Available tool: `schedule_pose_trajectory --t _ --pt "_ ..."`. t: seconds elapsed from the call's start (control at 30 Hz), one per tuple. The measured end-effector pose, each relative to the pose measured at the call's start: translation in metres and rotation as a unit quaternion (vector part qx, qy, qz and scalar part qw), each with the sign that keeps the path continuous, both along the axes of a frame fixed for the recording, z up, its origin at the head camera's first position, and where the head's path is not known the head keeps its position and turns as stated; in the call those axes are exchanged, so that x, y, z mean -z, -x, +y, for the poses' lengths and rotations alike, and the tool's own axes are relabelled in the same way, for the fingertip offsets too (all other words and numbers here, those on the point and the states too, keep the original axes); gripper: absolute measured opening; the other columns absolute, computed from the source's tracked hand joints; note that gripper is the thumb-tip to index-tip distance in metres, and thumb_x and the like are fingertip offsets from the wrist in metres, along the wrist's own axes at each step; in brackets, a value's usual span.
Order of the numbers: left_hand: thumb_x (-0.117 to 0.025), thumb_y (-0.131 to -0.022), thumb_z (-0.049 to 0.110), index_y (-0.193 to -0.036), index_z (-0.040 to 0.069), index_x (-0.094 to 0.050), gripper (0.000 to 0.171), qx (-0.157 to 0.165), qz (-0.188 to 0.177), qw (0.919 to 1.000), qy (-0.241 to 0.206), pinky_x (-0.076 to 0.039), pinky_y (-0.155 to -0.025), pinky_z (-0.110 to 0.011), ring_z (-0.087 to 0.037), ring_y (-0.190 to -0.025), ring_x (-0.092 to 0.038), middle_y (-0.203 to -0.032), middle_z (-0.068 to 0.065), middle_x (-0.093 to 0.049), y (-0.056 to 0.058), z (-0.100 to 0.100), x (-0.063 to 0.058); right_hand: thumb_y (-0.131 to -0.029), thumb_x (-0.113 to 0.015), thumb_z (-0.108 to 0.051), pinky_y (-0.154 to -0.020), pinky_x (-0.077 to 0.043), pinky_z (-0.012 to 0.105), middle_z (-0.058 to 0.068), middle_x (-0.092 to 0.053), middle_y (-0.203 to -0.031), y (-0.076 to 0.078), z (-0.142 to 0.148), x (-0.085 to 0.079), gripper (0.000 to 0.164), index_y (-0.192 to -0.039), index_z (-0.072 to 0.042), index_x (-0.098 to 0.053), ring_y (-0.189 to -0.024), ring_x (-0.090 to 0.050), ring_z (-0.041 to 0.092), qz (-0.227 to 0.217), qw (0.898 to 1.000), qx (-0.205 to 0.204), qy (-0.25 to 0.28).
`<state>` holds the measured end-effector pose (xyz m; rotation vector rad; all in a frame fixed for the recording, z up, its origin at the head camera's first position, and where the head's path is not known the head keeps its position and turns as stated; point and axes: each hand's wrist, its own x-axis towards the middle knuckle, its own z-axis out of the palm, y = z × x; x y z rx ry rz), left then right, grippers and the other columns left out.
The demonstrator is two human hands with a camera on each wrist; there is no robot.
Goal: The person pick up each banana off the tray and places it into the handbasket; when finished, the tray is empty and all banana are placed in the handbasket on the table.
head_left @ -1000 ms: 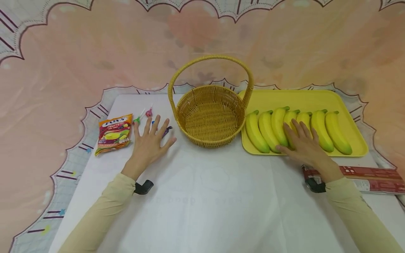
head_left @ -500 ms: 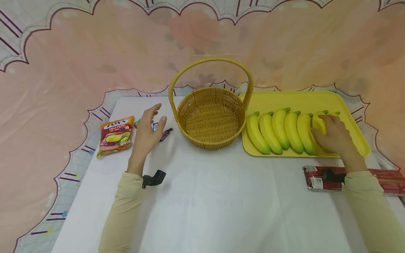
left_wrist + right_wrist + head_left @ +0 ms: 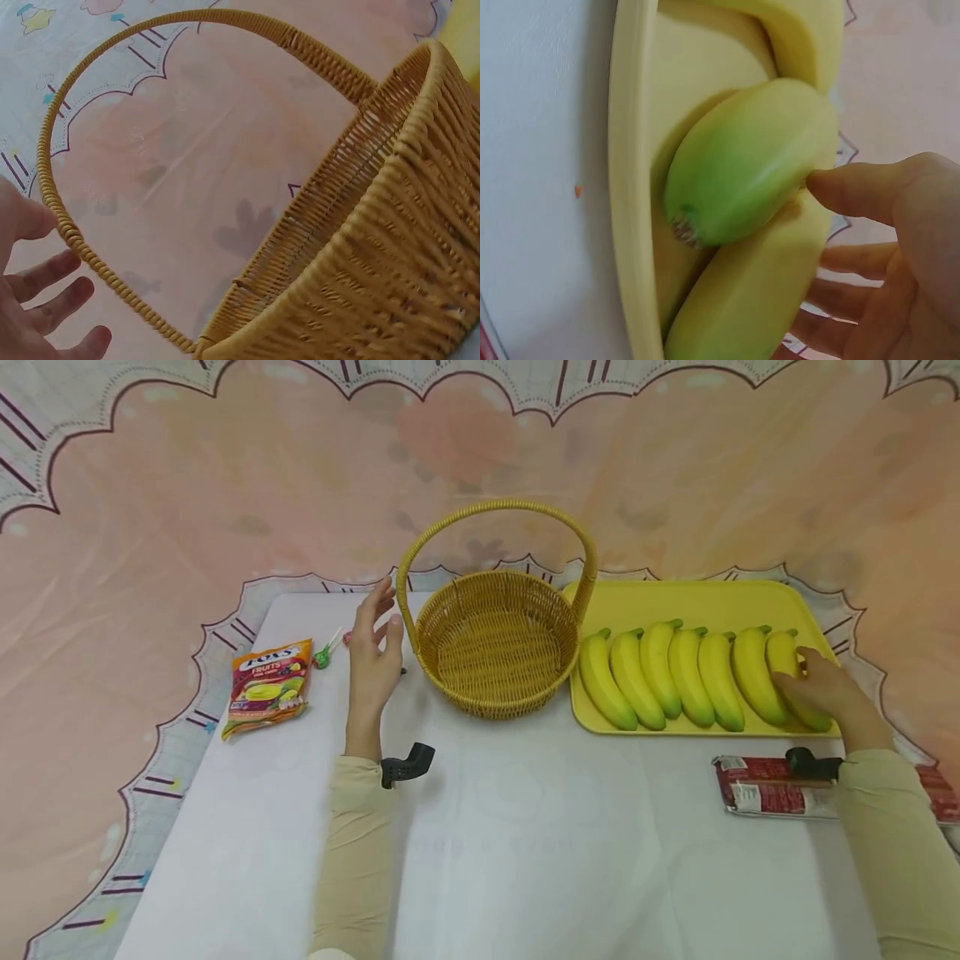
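Observation:
My left hand (image 3: 375, 664) is held beside the left side of the handle of a woven wicker basket (image 3: 498, 706), fingers spread and relaxed. In the left wrist view, its thumb and fingertips are close to the basket handle (image 3: 54, 191); contact is hard to judge. On the yellow tray (image 3: 675, 597) lies a row of several yellow bananas with green tips. My right hand (image 3: 828, 689) grips the rightmost banana (image 3: 782, 647), thumb on its left side and fingers round its right. In the right wrist view, the thumb tip also meets the neighbouring banana (image 3: 742, 165).
An orange candy bag (image 3: 266, 687) lies at the left, with a green lollipop (image 3: 322, 657) next to it. Other small sweets are partly hidden behind my left hand. A long red packet (image 3: 765, 789) lies in front of the tray, partly under my right forearm.
My left hand moved right from above the sweets to the basket handle, turning from flat to upright. My right hand moved right along the bananas to the last one, its fingers curling.

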<state>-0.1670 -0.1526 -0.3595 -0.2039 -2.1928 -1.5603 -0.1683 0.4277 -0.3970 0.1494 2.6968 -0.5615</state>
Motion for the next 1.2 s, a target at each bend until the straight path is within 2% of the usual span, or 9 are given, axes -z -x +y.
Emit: schedule_pose_trajectory --t 0.1,0.17,0.37,0.53,0.7,0.9,1.03,1.2 --pt "-0.049 -0.096 0.004 -0.139 0.002 -0.041 0.044 -0.003 0.003 0.9997 -0.025 -0.037 -0.107 -0.047 -0.032 -0.127 -0.046 -0.135 -0.019 -0.047 -0.005 0.01 -0.007 -0.097 -0.027 -0.049 -0.099 -0.022 0.07 0.049 -0.02 -0.134 0.001 0.003 0.002 0.085 -0.141 0.018 0.0 -0.12 -0.023 0.063 -0.019 1.0 -0.009 0.006" --pt "-0.048 -0.096 0.004 -0.138 0.002 -0.042 0.042 -0.011 0.002 0.9989 -0.045 -0.038 -0.107 -0.045 -0.031 -0.126 -0.048 -0.133 -0.019 -0.048 -0.005 0.014 -0.01 -0.097 -0.027 -0.049 -0.098 -0.023 0.07 0.049 -0.021 -0.133 0.001 0.004 0.002 0.085 -0.141 0.018 -0.001 -0.119 -0.025 0.063 -0.018 1.0 -0.011 0.012" --pt "-0.046 -0.097 0.005 -0.137 0.004 -0.044 0.04 -0.038 -0.026 0.9954 -0.084 -0.039 -0.106 -0.043 -0.027 -0.127 -0.048 -0.133 -0.016 -0.049 0.002 0.018 -0.009 -0.097 -0.033 -0.045 -0.096 -0.029 0.067 0.046 -0.029 -0.131 0.002 0.0 0.006 0.081 -0.143 0.016 -0.007 -0.117 -0.031 0.06 0.03 0.999 0.003 0.034" --pt "-0.045 -0.097 0.004 -0.138 0.003 -0.042 0.042 -0.029 -0.03 0.9954 -0.087 -0.04 -0.106 -0.039 -0.026 -0.129 -0.046 -0.135 -0.016 -0.048 0.004 0.019 -0.007 -0.097 -0.037 -0.042 -0.092 -0.032 0.066 0.046 -0.032 -0.13 -0.006 -0.008 0.004 0.078 -0.143 0.015 -0.01 -0.115 -0.036 0.058 0.086 0.995 0.025 0.046" --pt "-0.045 -0.097 0.005 -0.141 0.004 -0.039 0.044 -0.016 -0.022 0.9959 -0.086 -0.038 -0.108 -0.037 -0.026 -0.13 -0.046 -0.135 -0.018 -0.049 0.001 0.02 -0.003 -0.096 -0.041 -0.045 -0.087 -0.038 0.064 0.043 -0.036 -0.131 -0.017 -0.025 0.002 0.08 -0.147 0.008 -0.011 -0.114 -0.041 0.055 0.129 0.988 0.049 0.066" --pt "-0.044 -0.098 0.007 -0.142 0.005 -0.038 0.045 -0.014 -0.03 0.9959 -0.084 -0.038 -0.108 -0.04 -0.025 -0.129 -0.047 -0.134 -0.021 -0.051 0.002 0.021 -0.004 -0.096 -0.046 -0.042 -0.086 -0.039 0.063 0.04 -0.038 -0.132 -0.027 -0.055 -0.002 0.078 -0.149 0.004 -0.012 -0.112 -0.043 0.053 0.183 0.977 0.048 0.101" --pt "-0.045 -0.098 0.007 -0.141 0.005 -0.039 0.044 -0.019 -0.035 0.9962 -0.077 -0.039 -0.107 -0.041 -0.026 -0.128 -0.048 -0.132 -0.02 -0.052 -0.001 0.018 -0.005 -0.095 -0.048 -0.041 -0.087 -0.04 0.062 0.036 -0.039 -0.133 -0.032 -0.079 -0.004 0.077 -0.15 0.001 -0.014 -0.111 -0.044 0.05 0.2 0.971 0.04 0.121" --pt "-0.044 -0.098 0.006 -0.141 0.005 -0.04 0.043 -0.006 -0.044 0.9969 -0.065 -0.04 -0.105 -0.046 -0.029 -0.128 -0.047 -0.132 -0.021 -0.052 -0.001 0.017 -0.006 -0.095 -0.05 -0.04 -0.087 -0.042 0.061 0.033 -0.039 -0.133 -0.042 -0.103 -0.004 0.077 -0.15 0.001 -0.014 -0.111 -0.045 0.048 0.202 0.968 0.037 0.143"
